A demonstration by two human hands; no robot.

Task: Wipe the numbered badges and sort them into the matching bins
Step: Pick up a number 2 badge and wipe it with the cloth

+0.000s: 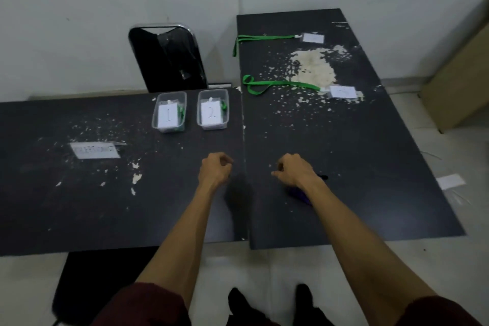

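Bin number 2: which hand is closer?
Left. The left hand is right in front of bin 2; the right hand is farther off, across the tables' seam.

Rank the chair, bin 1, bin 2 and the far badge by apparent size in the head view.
1. Chair.
2. Bin 1 and bin 2: alike, not ranked.
3. Far badge, smallest, though distance from the camera shrinks it.

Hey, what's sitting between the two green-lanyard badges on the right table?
Head view: no object there, just a big pale worn patch, with flecks scattered round it, between the far badge and the near badge.
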